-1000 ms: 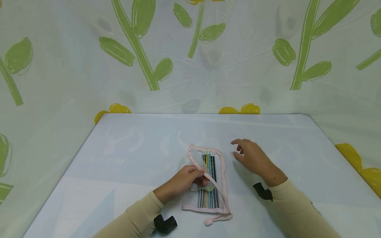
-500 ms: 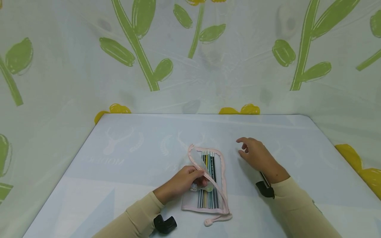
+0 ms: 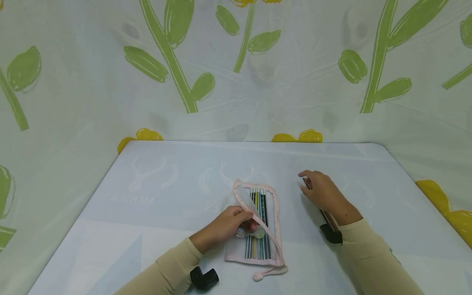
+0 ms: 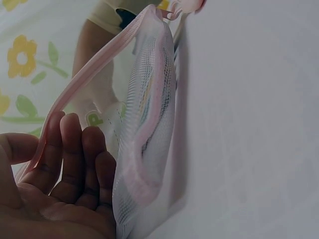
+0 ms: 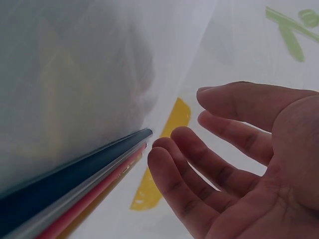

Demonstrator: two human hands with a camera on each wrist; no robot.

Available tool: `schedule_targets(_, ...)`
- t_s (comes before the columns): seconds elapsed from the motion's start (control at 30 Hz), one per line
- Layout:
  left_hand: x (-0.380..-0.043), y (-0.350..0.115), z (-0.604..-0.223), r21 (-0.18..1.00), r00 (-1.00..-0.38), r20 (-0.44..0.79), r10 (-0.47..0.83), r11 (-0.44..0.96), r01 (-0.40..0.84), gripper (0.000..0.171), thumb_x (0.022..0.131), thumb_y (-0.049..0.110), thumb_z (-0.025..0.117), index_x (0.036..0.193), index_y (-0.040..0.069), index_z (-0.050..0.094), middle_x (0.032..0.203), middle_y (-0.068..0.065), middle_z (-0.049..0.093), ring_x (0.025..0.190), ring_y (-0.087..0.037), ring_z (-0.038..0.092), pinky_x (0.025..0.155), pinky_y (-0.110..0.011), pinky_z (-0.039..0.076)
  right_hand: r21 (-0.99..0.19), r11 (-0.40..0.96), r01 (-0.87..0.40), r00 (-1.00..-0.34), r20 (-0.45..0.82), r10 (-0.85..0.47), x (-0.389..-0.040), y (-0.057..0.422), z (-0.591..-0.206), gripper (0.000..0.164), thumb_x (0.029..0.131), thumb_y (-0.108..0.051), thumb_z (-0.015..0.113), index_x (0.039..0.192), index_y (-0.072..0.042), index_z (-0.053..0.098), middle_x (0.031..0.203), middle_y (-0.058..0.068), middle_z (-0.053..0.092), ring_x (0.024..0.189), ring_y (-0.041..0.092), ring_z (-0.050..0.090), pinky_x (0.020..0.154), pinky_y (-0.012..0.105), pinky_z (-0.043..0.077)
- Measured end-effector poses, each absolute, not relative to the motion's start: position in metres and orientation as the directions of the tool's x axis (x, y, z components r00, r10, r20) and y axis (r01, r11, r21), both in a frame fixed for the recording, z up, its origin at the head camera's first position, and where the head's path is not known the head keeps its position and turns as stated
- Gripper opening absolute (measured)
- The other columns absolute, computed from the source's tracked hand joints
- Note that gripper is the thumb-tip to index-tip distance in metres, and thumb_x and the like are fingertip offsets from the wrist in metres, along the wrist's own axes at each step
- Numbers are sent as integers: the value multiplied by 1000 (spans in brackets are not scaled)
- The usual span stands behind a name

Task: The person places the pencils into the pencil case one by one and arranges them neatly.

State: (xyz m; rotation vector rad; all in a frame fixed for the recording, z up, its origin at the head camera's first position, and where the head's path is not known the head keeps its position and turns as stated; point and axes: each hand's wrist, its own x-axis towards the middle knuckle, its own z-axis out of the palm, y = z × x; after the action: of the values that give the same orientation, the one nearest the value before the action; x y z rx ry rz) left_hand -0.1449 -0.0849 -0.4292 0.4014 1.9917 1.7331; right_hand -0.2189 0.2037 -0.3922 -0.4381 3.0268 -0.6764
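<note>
My left hand (image 3: 229, 222) pinches the pink zipper edge of a see-through mesh pencil case (image 3: 277, 211) and lifts it, so the flap stands away from the body. In the left wrist view the zipper strip (image 4: 84, 74) runs between thumb and forefinger. Several pencils (image 3: 264, 205) lie side by side inside the case. To the right, my right hand (image 3: 324, 196) hovers over the table with fingers loosely bent and nothing between them. Loose pencils (image 5: 79, 174), dark blue, silver, red and gold, lie under it, their ends close to its fingertips; palm and wrist hide part of them in the head view.
A pink zipper pull (image 3: 259, 276) hangs off the case's near right corner onto the white table (image 3: 166, 176). Black wrist mounts (image 3: 204, 278) sit below both wrists. Behind the table hangs a leaf-patterned curtain (image 3: 295, 82).
My right hand has moved a little to the right, away from the case, and the loose pencils beneath it have come into view. The left hand and the case have stayed put.
</note>
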Motion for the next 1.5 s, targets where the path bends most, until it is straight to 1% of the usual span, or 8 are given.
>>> schedule_targets(0.1, -145, -85, -430, 983, -850, -156, 504, 163, -84, 38, 104, 17, 43, 92, -9, 69, 78, 3, 65, 79, -8, 62, 79, -25, 50, -419, 870, -260, -962, 41, -268, -219, 205, -392, 37, 92, -6, 66, 127, 4, 61, 101, 21, 66, 88, 28, 61, 70, 39, 54)
schedule_targets(0.33, -145, -85, -431, 983, -850, -159, 503, 164, -87, 38, 104, 18, 43, 93, -8, 69, 78, 4, 65, 80, -8, 62, 79, -24, 50, -413, 877, -246, -965, 14, -263, -222, 208, -394, 39, 92, -6, 66, 129, 4, 60, 101, 20, 65, 87, 26, 60, 71, 38, 53)
schedule_targets(0.63, -145, -85, -431, 983, -847, -158, 508, 164, -85, 38, 104, 18, 43, 94, -9, 69, 79, 2, 66, 80, -8, 63, 79, -23, 50, -418, 884, -212, -968, -33, -248, -224, 208, -396, 42, 91, -5, 66, 131, 5, 59, 106, 22, 65, 92, 29, 62, 74, 41, 55)
schedule_targets(0.87, -144, -85, -429, 983, -849, -158, 504, 165, -84, 38, 104, 18, 43, 93, -9, 69, 79, 1, 66, 80, -8, 62, 80, -24, 50, -400, 886, -235, -965, -11, -261, -224, 210, -397, 43, 89, -2, 69, 129, 6, 59, 106, 24, 66, 93, 31, 64, 75, 43, 56)
schedule_targets(1.1, -143, -87, -428, 983, -847, -155, 508, 169, -78, 38, 104, 18, 44, 96, -9, 69, 82, -3, 68, 80, -9, 62, 80, -25, 50, -403, 887, -225, -967, -18, -253, -224, 210, -396, 43, 88, -2, 70, 129, 6, 59, 107, 24, 65, 92, 31, 63, 76, 44, 56)
schedule_targets(1.3, -144, -86, -428, 982, -847, -162, 507, 169, -87, 38, 104, 18, 43, 96, -7, 69, 80, 2, 66, 81, -9, 62, 81, -25, 49, -400, 883, -246, -963, -2, -269, -224, 210, -396, 44, 87, -2, 71, 129, 6, 60, 105, 23, 65, 92, 31, 62, 76, 44, 56)
schedule_targets(1.5, -145, -85, -431, 981, -846, -163, 508, 174, -85, 38, 105, 19, 43, 96, -6, 69, 79, 3, 65, 81, -9, 62, 81, -25, 49, -400, 887, -233, -966, -9, -258, -224, 210, -396, 43, 88, -2, 70, 129, 5, 60, 106, 23, 65, 94, 32, 63, 78, 46, 56)
